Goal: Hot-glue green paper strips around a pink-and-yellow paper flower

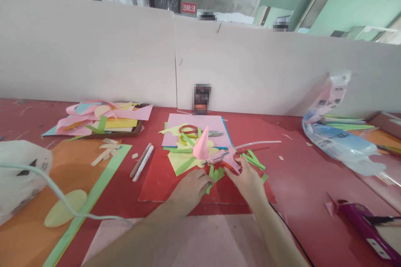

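Note:
My right hand (249, 179) is wrapped round a pink glue gun (231, 158), with a clear glue stick (260, 144) poking out of its back. The gun's nozzle points left, close to the base of a pink paper cone (201, 146). Just left of the gun, my left hand (192, 187) has its fingers closed on a green paper piece (213, 177); the fingertips are partly hidden. Behind the cone lie red-handled scissors (189, 129) on pink paper sheets (173, 125). Yellow paper scraps (175, 162) and green strips (255, 159) surround the cone on a red board (156, 183).
At left are a tray of coloured paper (125, 124), two pens (142, 162), orange paper (34, 242), a white plastic bag (21, 175) and a pale cable (94, 217). A clear plastic bag (344, 142) and purple power strip (366, 225) lie right. A white partition (250, 71) stands behind.

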A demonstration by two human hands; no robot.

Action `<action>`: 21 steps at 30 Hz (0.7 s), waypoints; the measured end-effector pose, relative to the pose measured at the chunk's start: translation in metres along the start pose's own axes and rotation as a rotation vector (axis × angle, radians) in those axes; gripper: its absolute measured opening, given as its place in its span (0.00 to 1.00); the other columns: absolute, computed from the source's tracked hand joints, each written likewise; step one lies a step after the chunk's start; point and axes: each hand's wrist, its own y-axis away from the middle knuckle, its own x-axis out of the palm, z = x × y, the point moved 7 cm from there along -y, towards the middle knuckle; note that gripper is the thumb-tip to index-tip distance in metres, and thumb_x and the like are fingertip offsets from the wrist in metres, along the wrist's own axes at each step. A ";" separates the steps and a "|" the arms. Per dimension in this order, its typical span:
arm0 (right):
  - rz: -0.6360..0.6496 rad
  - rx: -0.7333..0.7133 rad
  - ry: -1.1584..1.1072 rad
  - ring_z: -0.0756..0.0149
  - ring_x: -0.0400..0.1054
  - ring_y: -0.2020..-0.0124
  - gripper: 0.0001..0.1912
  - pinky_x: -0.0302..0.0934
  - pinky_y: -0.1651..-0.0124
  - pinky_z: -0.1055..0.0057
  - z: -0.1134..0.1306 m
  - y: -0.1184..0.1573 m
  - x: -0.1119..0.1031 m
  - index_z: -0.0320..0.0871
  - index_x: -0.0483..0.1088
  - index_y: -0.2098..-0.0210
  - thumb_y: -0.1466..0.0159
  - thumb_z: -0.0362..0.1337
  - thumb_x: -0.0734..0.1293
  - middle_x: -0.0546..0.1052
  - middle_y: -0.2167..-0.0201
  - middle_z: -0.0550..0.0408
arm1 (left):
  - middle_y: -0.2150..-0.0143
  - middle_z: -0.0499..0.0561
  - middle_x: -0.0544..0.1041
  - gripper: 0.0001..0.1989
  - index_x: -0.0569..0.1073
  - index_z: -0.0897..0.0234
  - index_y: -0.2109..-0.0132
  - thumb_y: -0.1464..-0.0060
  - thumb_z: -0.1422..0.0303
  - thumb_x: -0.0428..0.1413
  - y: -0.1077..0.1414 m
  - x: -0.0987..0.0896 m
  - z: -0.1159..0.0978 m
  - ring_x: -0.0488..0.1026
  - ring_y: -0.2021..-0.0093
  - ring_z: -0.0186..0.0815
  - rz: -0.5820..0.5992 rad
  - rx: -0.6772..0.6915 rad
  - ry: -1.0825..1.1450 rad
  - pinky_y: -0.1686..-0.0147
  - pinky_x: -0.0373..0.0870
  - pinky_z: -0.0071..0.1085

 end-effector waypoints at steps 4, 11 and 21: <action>0.011 -0.012 0.008 0.63 0.67 0.69 0.16 0.53 0.72 0.72 0.001 0.000 -0.001 0.47 0.61 0.63 0.47 0.49 0.62 0.72 0.70 0.56 | 0.63 0.49 0.69 0.11 0.71 0.60 0.60 0.41 0.73 0.44 0.001 0.000 0.001 0.67 0.62 0.32 -0.027 -0.002 0.017 0.60 0.64 0.29; 0.032 0.007 0.000 0.63 0.67 0.67 0.16 0.54 0.71 0.72 0.002 0.001 -0.002 0.48 0.61 0.63 0.47 0.48 0.63 0.72 0.69 0.56 | 0.64 0.49 0.69 0.12 0.71 0.61 0.60 0.41 0.73 0.44 -0.001 0.000 0.000 0.67 0.63 0.32 -0.003 0.007 -0.007 0.60 0.65 0.29; -0.124 0.213 -0.110 0.61 0.66 0.67 0.21 0.54 0.69 0.70 -0.013 -0.003 -0.018 0.46 0.61 0.62 0.48 0.53 0.60 0.71 0.67 0.53 | 0.64 0.49 0.71 0.11 0.71 0.61 0.60 0.42 0.73 0.45 0.001 -0.006 -0.005 0.66 0.62 0.33 -0.047 0.000 0.018 0.59 0.64 0.31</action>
